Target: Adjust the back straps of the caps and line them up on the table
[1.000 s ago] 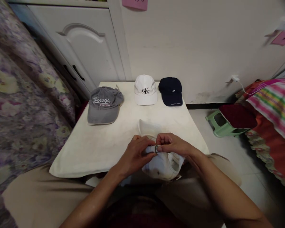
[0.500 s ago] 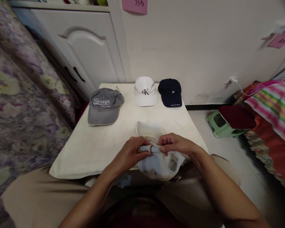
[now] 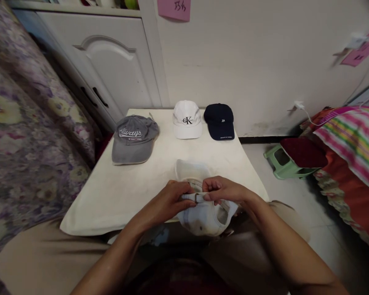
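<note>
Fingers of my left hand [image 3: 167, 201] and right hand [image 3: 227, 189] pinch the strap [image 3: 201, 198] of the pale cap [image 3: 199, 223], lower centre of the frame, astride its buckle [image 3: 196, 197], presumably to steady it. Higher up the table [image 3: 132, 186] I see a grey cap [image 3: 131, 143], white cap [image 3: 187, 120] and navy cap [image 3: 219, 121], likely spaced to leave handling room.

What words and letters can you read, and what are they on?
"Always": gray cap; smaller print below is too blurred.
"CK": white cap.
Navy cap: front letters and brim print too small.
Held cap: none that I can see.
Top pink note: handwriting, unclear.
Right pink note: marks too blurred.
</note>
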`<move>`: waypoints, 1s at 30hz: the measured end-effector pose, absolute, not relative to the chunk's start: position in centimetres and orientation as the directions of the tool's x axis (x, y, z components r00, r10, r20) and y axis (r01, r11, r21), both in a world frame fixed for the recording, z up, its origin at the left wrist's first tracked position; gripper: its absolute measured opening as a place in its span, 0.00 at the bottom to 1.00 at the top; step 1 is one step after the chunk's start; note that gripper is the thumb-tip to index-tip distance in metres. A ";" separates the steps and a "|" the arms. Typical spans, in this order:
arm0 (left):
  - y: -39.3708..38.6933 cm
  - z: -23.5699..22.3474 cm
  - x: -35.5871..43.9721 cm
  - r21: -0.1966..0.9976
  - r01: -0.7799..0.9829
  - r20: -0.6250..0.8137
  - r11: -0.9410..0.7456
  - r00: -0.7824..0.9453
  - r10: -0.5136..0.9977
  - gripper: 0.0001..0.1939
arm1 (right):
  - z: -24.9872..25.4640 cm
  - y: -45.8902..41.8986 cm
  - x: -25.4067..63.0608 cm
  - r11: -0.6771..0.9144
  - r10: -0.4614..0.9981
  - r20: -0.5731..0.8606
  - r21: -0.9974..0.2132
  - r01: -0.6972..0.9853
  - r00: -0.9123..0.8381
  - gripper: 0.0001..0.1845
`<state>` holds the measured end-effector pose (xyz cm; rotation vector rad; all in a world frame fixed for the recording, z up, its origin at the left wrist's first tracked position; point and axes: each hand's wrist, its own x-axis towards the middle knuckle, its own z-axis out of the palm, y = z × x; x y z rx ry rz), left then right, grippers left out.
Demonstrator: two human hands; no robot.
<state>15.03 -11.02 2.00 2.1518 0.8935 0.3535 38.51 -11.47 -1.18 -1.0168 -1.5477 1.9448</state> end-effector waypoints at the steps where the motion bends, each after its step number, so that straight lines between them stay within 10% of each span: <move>1: -11.0 2.1 15.0 0.744 0.479 -0.032 -0.465 0.721 0.692 0.05 | -1.2 -11.5 38.5 -0.272 0.736 -0.268 -0.958 0.090 -0.622 0.16; 30: -10.8 1.1 15.0 0.657 0.509 -0.073 -0.555 0.777 0.626 0.17 | -2.2 -11.8 37.5 -0.095 0.771 -0.150 -0.988 0.121 -0.619 0.10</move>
